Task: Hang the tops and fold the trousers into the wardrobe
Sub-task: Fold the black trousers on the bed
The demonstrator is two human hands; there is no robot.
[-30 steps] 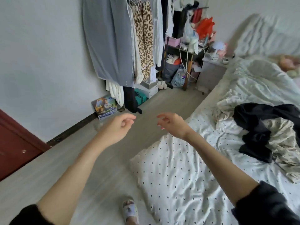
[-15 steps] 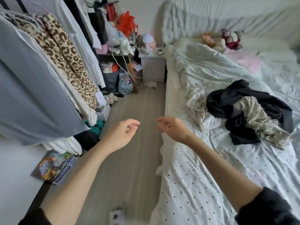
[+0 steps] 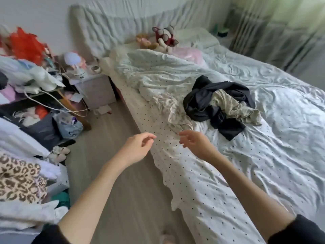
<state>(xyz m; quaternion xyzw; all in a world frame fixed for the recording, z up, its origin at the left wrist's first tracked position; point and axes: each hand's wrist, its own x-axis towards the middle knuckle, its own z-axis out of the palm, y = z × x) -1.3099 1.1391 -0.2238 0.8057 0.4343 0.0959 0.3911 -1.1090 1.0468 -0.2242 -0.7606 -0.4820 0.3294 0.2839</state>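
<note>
A heap of clothes lies on the bed (image 3: 263, 164): a black garment (image 3: 202, 104) tangled with a beige patterned one (image 3: 230, 106). My left hand (image 3: 139, 147) hovers over the floor at the bed's edge, fingers loosely curled, holding nothing. My right hand (image 3: 195, 141) hangs above the dotted sheet, fingers relaxed and empty, a short way in front of the heap. Clothes hung in the wardrobe show at the left edge, among them a leopard-print top (image 3: 17, 180).
A crumpled dotted duvet (image 3: 158, 74) covers the head of the bed, with soft toys (image 3: 163, 37) by the pillow. A bedside cabinet (image 3: 95, 90) and a cluttered shelf (image 3: 31, 76) stand at the left. Bags and slippers (image 3: 59, 152) lie on the wooden floor.
My view has swung right, from the clothes rail to the bed. Both hands stay raised and empty, now nearer the heap of clothes.
</note>
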